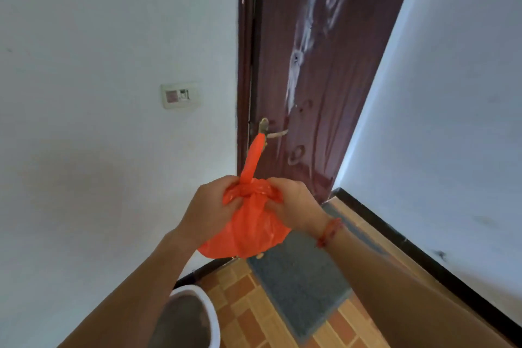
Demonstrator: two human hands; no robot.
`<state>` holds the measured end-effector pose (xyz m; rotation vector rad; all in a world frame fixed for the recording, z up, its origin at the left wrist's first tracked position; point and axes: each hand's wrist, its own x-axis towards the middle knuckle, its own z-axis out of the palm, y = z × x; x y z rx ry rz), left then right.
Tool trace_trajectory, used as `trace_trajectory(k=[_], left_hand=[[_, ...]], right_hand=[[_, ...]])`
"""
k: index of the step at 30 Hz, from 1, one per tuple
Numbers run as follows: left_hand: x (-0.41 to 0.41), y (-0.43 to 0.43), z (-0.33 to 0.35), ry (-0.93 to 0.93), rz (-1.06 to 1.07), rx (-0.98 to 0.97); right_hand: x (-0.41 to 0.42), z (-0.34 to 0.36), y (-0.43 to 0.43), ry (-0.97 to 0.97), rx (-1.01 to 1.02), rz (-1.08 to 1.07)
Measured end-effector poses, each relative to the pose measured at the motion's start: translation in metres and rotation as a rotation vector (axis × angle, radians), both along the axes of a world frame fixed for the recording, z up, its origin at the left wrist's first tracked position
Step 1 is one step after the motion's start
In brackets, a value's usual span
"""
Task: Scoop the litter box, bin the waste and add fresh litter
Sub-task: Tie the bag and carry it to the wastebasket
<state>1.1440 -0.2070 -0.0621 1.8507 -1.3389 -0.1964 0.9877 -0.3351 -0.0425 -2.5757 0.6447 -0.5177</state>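
Note:
An orange plastic bag [248, 232] hangs full and rounded between my two hands at chest height. Its neck is knotted, and one twisted tail [252, 159] sticks straight up. My left hand [210, 206] grips the bag's left ear at the knot. My right hand [293, 206], with a red cord bracelet on the wrist, pinches the right ear. A white litter box [209, 316] with grey litter inside sits on the floor at the bottom, partly hidden by my left forearm.
A dark brown door [319, 70] with a metal handle [272, 133] is shut straight ahead. White walls stand on both sides, with a switch plate [180, 95] on the left. A grey mat [299, 282] lies on the orange tiled floor.

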Motion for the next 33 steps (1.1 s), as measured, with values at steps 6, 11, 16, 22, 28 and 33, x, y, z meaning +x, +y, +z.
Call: trace_trajectory(k=[6,11,16,22,28,33], left_hand=[[-0.108,-0.078,0.001,-0.043,-0.213,-0.012],[-0.209,-0.136,-0.006,-0.042,-0.354,0.009],[-0.311,-0.181,-0.015,-0.021,-0.581,0.060],[-0.409,-0.211,-0.021,-0.013,-0.814,0.084],[-0.484,-0.229,-0.041,-0.006,-1.044,0.107],[-0.523,-0.230,-0.049,-0.043,-1.186,0.106]], right_hand=[[-0.132,-0.004,-0.048,0.000,-0.028,-0.212],[-0.250,-0.012,-0.076,0.006,-0.014,-0.428],[-0.360,-0.021,-0.081,0.024,0.031,-0.651],[-0.456,-0.031,-0.063,0.044,0.016,-0.907],[-0.512,-0.038,-0.026,0.020,0.023,-1.193],[-0.536,-0.045,0.004,0.017,0.066,-1.327]])
